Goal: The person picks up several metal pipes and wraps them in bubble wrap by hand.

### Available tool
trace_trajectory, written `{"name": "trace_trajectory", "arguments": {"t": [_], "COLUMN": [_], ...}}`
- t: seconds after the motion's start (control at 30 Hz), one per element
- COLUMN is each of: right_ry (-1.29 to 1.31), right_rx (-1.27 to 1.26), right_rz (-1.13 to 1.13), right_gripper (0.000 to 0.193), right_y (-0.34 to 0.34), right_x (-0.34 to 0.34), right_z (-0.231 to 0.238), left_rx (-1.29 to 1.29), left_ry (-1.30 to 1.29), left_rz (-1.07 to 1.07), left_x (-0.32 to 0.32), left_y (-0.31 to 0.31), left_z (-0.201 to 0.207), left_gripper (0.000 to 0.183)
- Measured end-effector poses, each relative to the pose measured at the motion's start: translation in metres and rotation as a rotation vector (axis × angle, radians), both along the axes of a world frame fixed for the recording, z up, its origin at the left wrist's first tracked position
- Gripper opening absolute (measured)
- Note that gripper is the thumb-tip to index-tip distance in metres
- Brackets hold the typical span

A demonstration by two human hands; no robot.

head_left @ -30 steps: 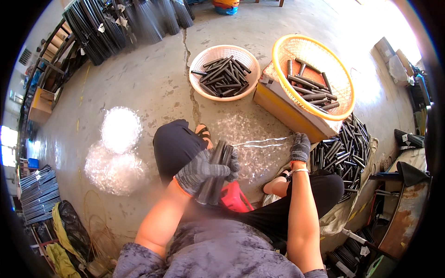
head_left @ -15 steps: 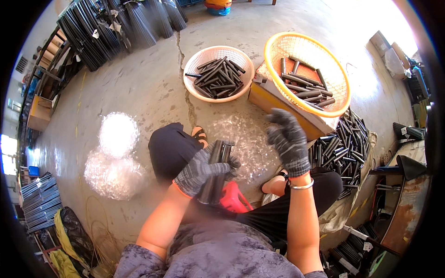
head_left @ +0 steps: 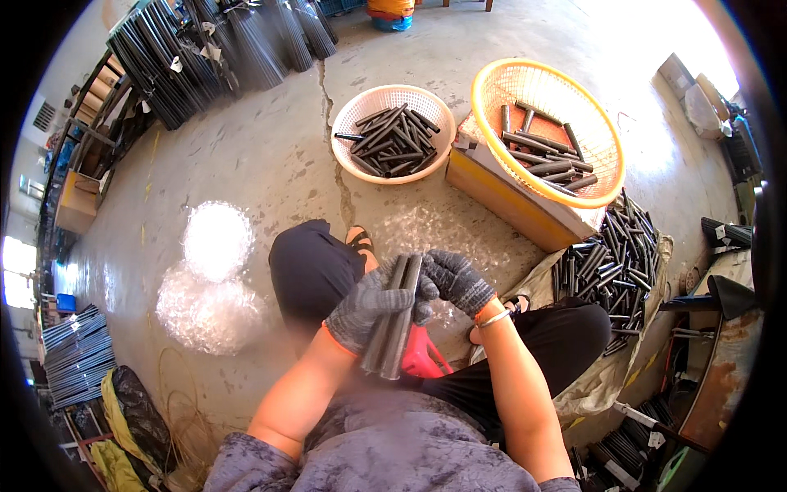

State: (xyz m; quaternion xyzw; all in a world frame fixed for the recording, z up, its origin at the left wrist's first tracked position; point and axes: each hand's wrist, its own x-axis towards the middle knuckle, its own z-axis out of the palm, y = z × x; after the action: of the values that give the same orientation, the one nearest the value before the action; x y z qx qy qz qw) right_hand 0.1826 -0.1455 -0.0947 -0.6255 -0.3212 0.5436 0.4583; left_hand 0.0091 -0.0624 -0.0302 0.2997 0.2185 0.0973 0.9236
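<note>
My left hand (head_left: 365,310), in a grey knit glove, is wrapped round a few short black tubes (head_left: 392,324) held side by side over my lap. They slant, with their lower ends toward my body. My right hand (head_left: 457,283), gloved alike, is at the upper end of these tubes with its fingers curled in. Whether it pinches a tube or some small piece there is hidden. Below the tubes a red plastic object (head_left: 424,354) shows between my legs, partly covered.
A pink-white basket (head_left: 338,146) of black tubes stands ahead. A larger yellow-rimmed basket (head_left: 620,156) with more sits tilted on a cardboard box (head_left: 508,197). Right of me, a pile of tubes (head_left: 619,266) lies on sacking. Clear plastic bundles (head_left: 209,307) rest on the floor left.
My right hand has come from near the yellow-rimmed basket down and left to the tubes' upper end. My left hand still holds the tubes, now slightly farther right.
</note>
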Motion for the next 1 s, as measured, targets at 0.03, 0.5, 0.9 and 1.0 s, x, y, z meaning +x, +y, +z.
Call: {"name": "trace_trajectory", "arguments": {"t": [0.03,0.5,0.9,1.0], "right_ry": [-0.132,-0.117,-0.847,-0.811], "right_rx": [0.043,0.249,-0.152,-0.651], "right_rz": [-0.031,-0.244,-0.194,-0.064], "right_gripper": [0.026,0.036,0.043,0.036], "right_y": [0.0,-0.001,-0.025,-0.053], "right_x": [0.008,0.031,0.045,0.077], "right_z": [-0.025,0.012,-0.127,-0.141], "left_rx": [-0.014,-0.081,-0.084,-0.06], "left_ry": [0.01,0.014,0.05,0.012], "left_rz": [0.015,-0.01,0.03,0.015], "left_x": [0.0,0.002,-0.003,-0.003], "left_y": [0.0,0.011,0.009,0.01], "left_z": [-0.002,-0.003,-0.002,0.002], "left_gripper": [0.06,0.037,0.042,0.038]}}
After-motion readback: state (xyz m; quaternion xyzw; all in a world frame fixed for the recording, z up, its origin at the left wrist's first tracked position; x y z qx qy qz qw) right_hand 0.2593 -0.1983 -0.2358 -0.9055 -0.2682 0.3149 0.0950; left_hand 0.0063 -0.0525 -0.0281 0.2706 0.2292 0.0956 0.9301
